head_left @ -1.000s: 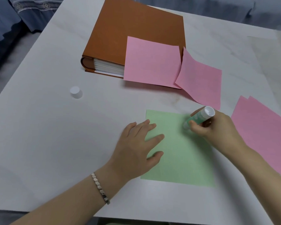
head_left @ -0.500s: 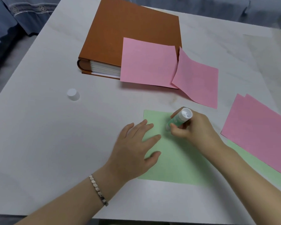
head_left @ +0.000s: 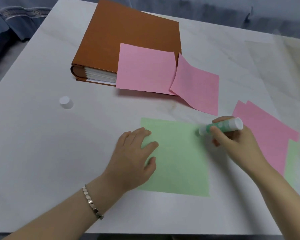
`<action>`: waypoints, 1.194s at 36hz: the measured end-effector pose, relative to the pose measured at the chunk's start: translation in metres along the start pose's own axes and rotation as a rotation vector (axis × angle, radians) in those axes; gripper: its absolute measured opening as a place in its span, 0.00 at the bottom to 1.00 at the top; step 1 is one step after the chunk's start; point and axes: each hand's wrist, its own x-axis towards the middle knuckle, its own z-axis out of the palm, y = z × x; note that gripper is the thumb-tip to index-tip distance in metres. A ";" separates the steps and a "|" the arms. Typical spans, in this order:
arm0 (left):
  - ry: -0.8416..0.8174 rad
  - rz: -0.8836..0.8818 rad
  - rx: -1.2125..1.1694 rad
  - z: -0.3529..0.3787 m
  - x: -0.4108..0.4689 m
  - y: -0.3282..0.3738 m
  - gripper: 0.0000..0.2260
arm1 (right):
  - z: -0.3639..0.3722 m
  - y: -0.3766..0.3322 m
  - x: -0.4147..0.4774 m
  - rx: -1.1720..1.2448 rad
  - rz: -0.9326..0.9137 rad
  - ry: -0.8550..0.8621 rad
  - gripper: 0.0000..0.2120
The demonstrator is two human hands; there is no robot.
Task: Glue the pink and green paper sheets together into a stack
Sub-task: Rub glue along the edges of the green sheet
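Lying at lower centre, the green sheet (head_left: pixel 177 156) looks light and floppy, best pinned flat, as the open left hand (head_left: pixel 133 158) does while the right hand (head_left: pixel 232 141) grips the glue stick (head_left: pixel 220 126).

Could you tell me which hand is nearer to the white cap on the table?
Left. The left hand presses the green sheet, right of the white cap; the right hand grips the glue stick farther right.
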 end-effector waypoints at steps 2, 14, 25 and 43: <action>0.010 0.003 0.012 0.000 0.004 0.002 0.15 | 0.000 0.000 0.000 0.108 0.043 -0.013 0.04; 0.051 -0.042 0.094 0.006 0.011 0.012 0.14 | 0.012 -0.011 0.010 0.193 0.040 0.044 0.05; -0.134 0.051 0.043 0.015 0.017 0.017 0.21 | 0.041 -0.011 0.008 -0.172 -0.005 -0.049 0.10; -0.169 0.054 0.018 0.015 0.014 0.014 0.18 | 0.014 0.007 0.006 -0.182 0.001 0.011 0.04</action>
